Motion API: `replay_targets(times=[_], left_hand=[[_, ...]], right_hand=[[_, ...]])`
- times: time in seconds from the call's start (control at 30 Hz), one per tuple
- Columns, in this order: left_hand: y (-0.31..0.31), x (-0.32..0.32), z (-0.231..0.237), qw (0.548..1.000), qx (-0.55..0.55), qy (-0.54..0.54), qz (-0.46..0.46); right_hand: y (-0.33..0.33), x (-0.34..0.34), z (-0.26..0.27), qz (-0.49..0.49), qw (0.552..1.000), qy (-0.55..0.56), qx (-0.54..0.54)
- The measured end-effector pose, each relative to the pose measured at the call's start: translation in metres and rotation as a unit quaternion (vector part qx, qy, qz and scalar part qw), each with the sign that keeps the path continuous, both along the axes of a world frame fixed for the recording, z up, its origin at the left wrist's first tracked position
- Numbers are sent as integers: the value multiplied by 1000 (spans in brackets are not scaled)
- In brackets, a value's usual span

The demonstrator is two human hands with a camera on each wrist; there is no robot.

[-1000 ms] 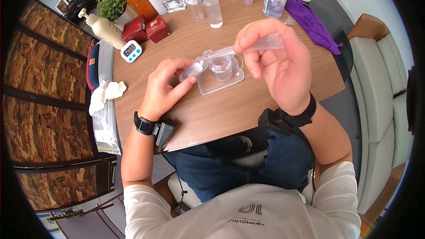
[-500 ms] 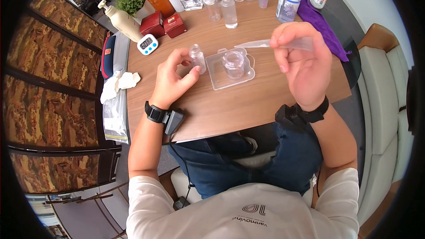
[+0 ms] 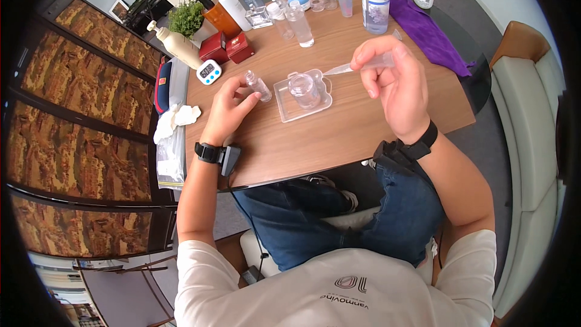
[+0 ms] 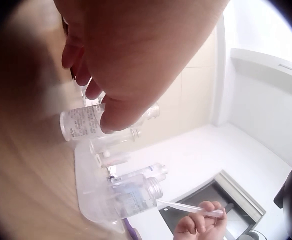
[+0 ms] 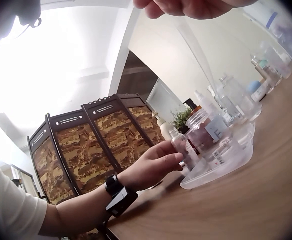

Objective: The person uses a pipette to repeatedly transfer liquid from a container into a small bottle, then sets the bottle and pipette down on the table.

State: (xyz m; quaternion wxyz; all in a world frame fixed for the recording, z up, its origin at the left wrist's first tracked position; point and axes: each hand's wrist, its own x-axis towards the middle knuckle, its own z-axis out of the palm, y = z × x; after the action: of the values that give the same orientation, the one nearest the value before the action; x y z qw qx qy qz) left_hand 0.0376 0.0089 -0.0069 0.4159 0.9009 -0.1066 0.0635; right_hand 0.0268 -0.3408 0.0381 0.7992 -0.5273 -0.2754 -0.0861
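In the head view my left hand (image 3: 229,109) holds a small clear open bottle (image 3: 261,88) between thumb and fingers, on the table left of a shallow clear tray (image 3: 295,116). The left wrist view shows the bottle's base (image 4: 64,126) close to the wood and print on its side. A wider clear jar (image 3: 304,92), its threaded mouth uncovered, stands on the tray. My right hand (image 3: 394,88) is raised to the right, pinching a clear tapered plastic pipette (image 3: 340,70). The pipette's thin tip points left, toward the jar, over the tray's far right corner.
Behind the tray stand a clear bottle of liquid (image 3: 301,27), a large labelled bottle (image 3: 375,0) and several smaller ones. A purple cloth (image 3: 426,33) lies right. Left are a digital timer (image 3: 209,72), red boxes (image 3: 241,48), a pump bottle (image 3: 175,45) and crumpled tissue (image 3: 175,122).
The small bottle was tilted toward the jar with the pipette tip at its neck. The pipette has drawn away to the right, and the bottle now stands more upright, farther left of the tray.
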Motion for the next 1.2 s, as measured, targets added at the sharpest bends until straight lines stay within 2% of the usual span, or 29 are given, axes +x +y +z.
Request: replay_targets(times=[0.17, 0.27, 0.33, 0.37, 0.43, 0.47, 0.5, 0.57, 0.7, 0.8, 0.83, 0.87, 0.9, 0.93, 0.97, 1.0, 1.03, 1.07, 1.1, 1.17, 1.2], left_hand=[[10, 3, -11, 999, -42, 15, 19], [6, -6, -1, 998, 4, 45, 37], [7, -15, -3, 993, 74, -89, 37], [7, -25, -1, 993, 73, -86, 40], [2, -48, 16, 984, 129, -16, 123], [-7, -59, 23, 980, 144, -24, 133], [-13, -67, 26, 980, 144, -23, 135], [-23, -80, 27, 980, 51, -7, 190], [-36, -96, 23, 971, 37, -28, 236], [-68, -128, 34, 984, -37, -70, 160], [-74, -139, 35, 985, -52, -123, 111], [-93, -146, 46, 971, -113, -204, 42], [-106, -149, 57, 946, -176, -272, -32], [-125, -161, 75, 928, -225, -295, -40], [-147, -168, 94, 852, -404, -313, -115], [-148, -189, 113, 843, -443, -268, -145], [-162, -178, 109, 698, -584, -316, -268], [-189, -181, 125, 598, -628, -442, -231], [-191, -166, 136, 608, -573, -442, -327], [-208, -149, 146, 513, -456, -688, -235], [-208, -150, 146, 513, -455, -689, -236]], right_hand=[[-12, -4, -2, 6, 1000, 14, -6], [-17, -6, -5, 7, 1000, 16, 2], [-22, -8, -4, 13, 1000, 27, 7], [-24, -10, -2, 16, 999, 39, 12], [-29, -14, -3, 24, 998, 45, 21], [-31, -14, -3, 29, 998, 51, 31], [-31, -15, -3, 31, 998, 52, 30], [-33, -14, -3, 39, 997, 59, 33], [-29, -11, -4, 52, 995, 71, 44], [-27, -10, -6, 40, 995, 82, 35], [-26, -8, -6, 32, 995, 84, 34], [-25, -7, -7, 25, 996, 84, 32], [-26, -5, -7, 27, 996, 86, 26], [-25, -4, -8, 26, 995, 95, 31], [-24, -4, -9, 26, 994, 105, 35], [-23, -2, -8, 33, 993, 108, 30], [-22, -2, -9, 24, 993, 107, 31], [-21, -2, -10, 15, 994, 105, 32], [-22, -1, -12, 21, 994, 105, 29], [-24, 0, -13, 3, 995, 95, 20], [-24, -1, -13, -6, 994, 102, 28]])
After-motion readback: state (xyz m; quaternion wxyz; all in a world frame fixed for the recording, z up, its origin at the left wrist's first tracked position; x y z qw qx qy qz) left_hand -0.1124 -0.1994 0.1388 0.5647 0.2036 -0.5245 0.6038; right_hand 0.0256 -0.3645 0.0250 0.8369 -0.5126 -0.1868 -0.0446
